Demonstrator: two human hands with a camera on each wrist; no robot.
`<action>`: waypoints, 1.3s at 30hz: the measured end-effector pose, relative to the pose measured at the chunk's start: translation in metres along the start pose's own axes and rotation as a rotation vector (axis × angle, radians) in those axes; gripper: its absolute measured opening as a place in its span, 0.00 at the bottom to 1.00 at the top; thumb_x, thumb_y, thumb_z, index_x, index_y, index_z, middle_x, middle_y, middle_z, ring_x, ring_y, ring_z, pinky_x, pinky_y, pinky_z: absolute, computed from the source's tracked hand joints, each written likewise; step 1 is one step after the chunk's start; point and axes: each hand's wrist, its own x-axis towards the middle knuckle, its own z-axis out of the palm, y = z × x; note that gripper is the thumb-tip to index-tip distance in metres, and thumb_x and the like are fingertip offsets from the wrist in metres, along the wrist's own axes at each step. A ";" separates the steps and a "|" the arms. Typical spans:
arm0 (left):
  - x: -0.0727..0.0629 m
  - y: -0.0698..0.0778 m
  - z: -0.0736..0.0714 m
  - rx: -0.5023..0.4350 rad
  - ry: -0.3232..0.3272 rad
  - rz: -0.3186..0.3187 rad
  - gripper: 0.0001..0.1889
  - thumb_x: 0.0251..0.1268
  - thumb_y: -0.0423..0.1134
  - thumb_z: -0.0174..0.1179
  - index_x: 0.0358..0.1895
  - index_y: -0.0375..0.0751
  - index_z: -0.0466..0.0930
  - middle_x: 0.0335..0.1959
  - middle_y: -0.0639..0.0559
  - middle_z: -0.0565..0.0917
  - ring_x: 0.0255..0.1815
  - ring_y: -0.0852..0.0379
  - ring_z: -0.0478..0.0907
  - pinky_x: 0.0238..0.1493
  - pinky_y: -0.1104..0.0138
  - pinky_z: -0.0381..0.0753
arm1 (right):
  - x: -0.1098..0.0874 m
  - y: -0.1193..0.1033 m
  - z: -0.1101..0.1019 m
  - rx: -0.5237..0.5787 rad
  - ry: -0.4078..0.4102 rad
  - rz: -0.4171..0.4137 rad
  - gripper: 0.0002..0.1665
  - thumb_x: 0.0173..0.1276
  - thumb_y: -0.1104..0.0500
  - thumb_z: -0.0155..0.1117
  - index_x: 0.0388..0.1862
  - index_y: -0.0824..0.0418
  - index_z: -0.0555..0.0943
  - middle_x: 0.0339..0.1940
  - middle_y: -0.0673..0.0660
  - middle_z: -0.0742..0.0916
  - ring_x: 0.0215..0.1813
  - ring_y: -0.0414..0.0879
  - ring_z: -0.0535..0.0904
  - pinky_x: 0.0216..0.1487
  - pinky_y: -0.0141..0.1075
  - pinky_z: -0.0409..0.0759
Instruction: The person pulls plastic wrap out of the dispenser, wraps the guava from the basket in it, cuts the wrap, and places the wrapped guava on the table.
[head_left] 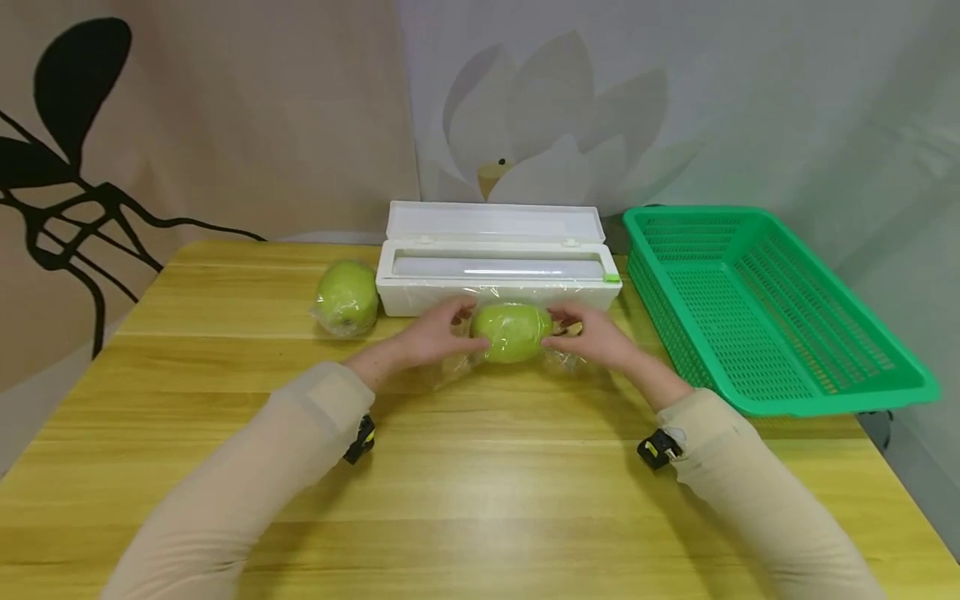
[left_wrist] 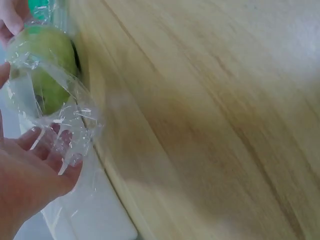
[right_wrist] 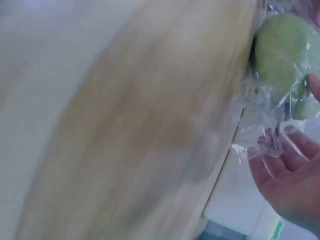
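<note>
A green apple [head_left: 512,332] lies on its side between my two hands, with clear plastic wrap [left_wrist: 75,122] loose around both its ends. My left hand [head_left: 437,335] holds its left end, the thumb at the near side and the fingers at the far side, in among the film. At the opposite end my right hand [head_left: 595,335] grips in the same way, with crumpled wrap [right_wrist: 257,117] over its fingers. Just behind the apple stands a white wrap dispenser [head_left: 498,296], its lid up and a roll of film [head_left: 498,267] inside.
Another green apple [head_left: 347,293], wrapped in film, sits left of the dispenser. At the right is a green plastic basket [head_left: 675,342] with slotted sides. All of these stand on a wooden table [head_left: 480,500], and a patterned cloth [head_left: 300,108] hangs behind it.
</note>
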 end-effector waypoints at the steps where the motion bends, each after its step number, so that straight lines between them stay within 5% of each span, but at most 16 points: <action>1: 0.000 0.000 0.001 0.004 0.000 0.005 0.42 0.58 0.51 0.63 0.70 0.37 0.55 0.66 0.39 0.65 0.66 0.44 0.64 0.68 0.53 0.65 | -0.001 0.000 0.001 -0.006 -0.007 0.003 0.38 0.58 0.54 0.68 0.65 0.67 0.67 0.58 0.66 0.78 0.58 0.59 0.74 0.58 0.50 0.75; 11: 0.000 -0.003 0.006 -0.004 -0.022 -0.006 0.36 0.63 0.49 0.58 0.68 0.33 0.56 0.60 0.39 0.72 0.62 0.44 0.69 0.65 0.55 0.69 | -0.001 -0.002 0.008 -0.003 -0.042 0.005 0.37 0.58 0.54 0.69 0.63 0.68 0.69 0.49 0.64 0.82 0.51 0.56 0.77 0.53 0.46 0.78; 17: 0.003 -0.003 0.002 -0.105 -0.044 -0.089 0.32 0.72 0.50 0.45 0.67 0.28 0.51 0.64 0.32 0.65 0.67 0.40 0.64 0.68 0.53 0.64 | 0.007 -0.006 0.008 0.032 -0.077 0.117 0.37 0.64 0.49 0.62 0.64 0.71 0.66 0.56 0.69 0.78 0.58 0.60 0.74 0.59 0.49 0.74; 24: 0.008 0.000 0.000 -0.022 -0.024 -0.082 0.28 0.75 0.50 0.39 0.62 0.28 0.57 0.57 0.35 0.69 0.59 0.44 0.67 0.63 0.54 0.68 | 0.015 -0.009 0.006 0.076 -0.090 0.154 0.38 0.67 0.48 0.58 0.67 0.71 0.63 0.62 0.70 0.75 0.63 0.61 0.71 0.62 0.50 0.72; 34: 0.008 0.002 -0.002 0.009 0.004 -0.079 0.34 0.73 0.56 0.40 0.68 0.30 0.54 0.64 0.35 0.67 0.66 0.41 0.65 0.68 0.53 0.65 | 0.016 -0.007 0.002 0.093 -0.083 0.110 0.37 0.67 0.51 0.59 0.67 0.71 0.62 0.60 0.70 0.76 0.62 0.61 0.71 0.64 0.51 0.70; 39: 0.000 0.002 -0.004 0.013 0.022 -0.085 0.42 0.63 0.59 0.53 0.71 0.35 0.51 0.68 0.39 0.64 0.69 0.43 0.62 0.70 0.52 0.61 | 0.012 -0.006 -0.002 0.086 -0.098 0.064 0.36 0.66 0.53 0.60 0.67 0.70 0.62 0.59 0.70 0.76 0.59 0.61 0.73 0.61 0.50 0.73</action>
